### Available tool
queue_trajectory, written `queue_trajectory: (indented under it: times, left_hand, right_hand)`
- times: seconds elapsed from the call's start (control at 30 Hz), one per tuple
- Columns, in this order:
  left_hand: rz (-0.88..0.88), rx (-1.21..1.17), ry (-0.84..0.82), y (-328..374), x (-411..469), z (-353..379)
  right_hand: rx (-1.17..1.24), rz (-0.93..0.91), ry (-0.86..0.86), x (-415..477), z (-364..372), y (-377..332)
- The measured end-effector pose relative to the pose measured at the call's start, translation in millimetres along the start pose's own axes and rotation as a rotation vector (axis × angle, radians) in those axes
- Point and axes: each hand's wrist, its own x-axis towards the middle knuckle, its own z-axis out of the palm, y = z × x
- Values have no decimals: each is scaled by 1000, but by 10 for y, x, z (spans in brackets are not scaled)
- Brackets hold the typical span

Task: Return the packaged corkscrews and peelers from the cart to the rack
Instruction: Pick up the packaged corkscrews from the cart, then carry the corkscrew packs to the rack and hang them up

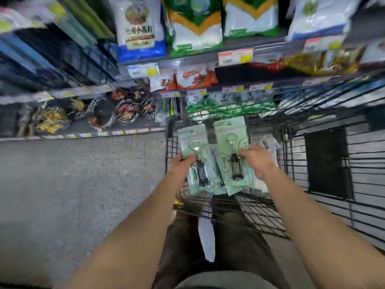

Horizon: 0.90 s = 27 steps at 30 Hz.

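Left hand [181, 164] grips one corkscrew pack [192, 142], right hand [257, 160] another [231, 132] at 3 o'clock, above the cart [260, 213].

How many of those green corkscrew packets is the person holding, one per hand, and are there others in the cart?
Packet in the left hand: 1, left corkscrew packet
Packet in the right hand: 1, right corkscrew packet
Loose packets below, in the cart: at least 1; overlap hides the exact count
Total clearly seen: 3

Black wire cart [325, 155], seemingly more pale-green packets [220, 184] inside.
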Motion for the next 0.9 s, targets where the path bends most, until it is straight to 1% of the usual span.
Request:
queue_trajectory:
  times: [0.17, 0.23, 0.33, 0.5, 0.57, 0.63, 0.73, 0.8, 0.9]
  left_hand:
    - [81, -54, 58, -122, -125, -709]
    - [125, -104, 69, -197, -228, -1036]
    - [195, -205, 95, -360, -433, -1577]
    - [300, -328, 197, -950, -872, -2735]
    - [331, -347, 249, -1207, -1091, -3272]
    - [351, -390, 333, -1462, -1360, -3826]
    - [373, -443, 445, -1795, -1736, -4592]
    - [390, -483, 498, -1989, -1948, -5048]
    - [423, -583, 582, -2240, -2160, -5607]
  right_hand:
    - [-101, -45, -36, -428, 499, -139]
    - [-142, -127, -90, -571, 762, -131]
    - [-181, -251, -126, -945, 1284, -140]
    - [-201, -382, -207, -1816, 2339, 12]
    - [-206, -412, -282, -2177, 2793, 120]
    - [-282, -464, -327, -2459, 3300, 244]
    - [-342, -536, -426, -2627, 4090, 401]
    - [-364, -546, -483, -3114, 4546, 448]
    - [-381, -585, -583, -3558, 5168, 501]
